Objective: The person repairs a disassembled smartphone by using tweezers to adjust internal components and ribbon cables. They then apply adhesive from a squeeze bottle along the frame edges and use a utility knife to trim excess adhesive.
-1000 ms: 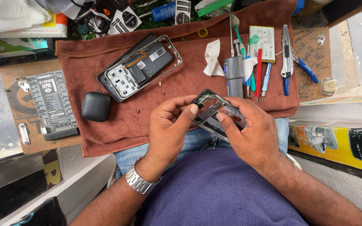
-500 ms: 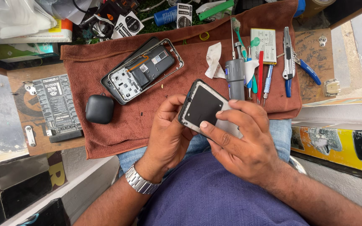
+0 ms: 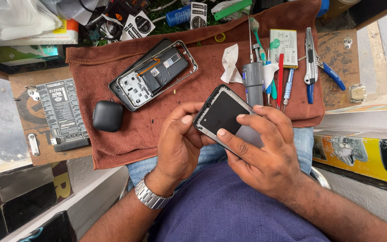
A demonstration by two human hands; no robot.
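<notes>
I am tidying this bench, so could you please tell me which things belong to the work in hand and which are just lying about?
In hand:
- dark flat phone back panel, held by left hand and right hand
- opened phone body with bare circuit boards

Lying about:
- black rounded earbud case
- grey cylindrical driver
- blue-handled pliers
- crumpled white tissue

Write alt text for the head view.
Both hands, left hand and right hand, hold a dark phone back cover above a brown cloth. On the cloth lie an opened phone, a black earbud case and screwdrivers.
</notes>
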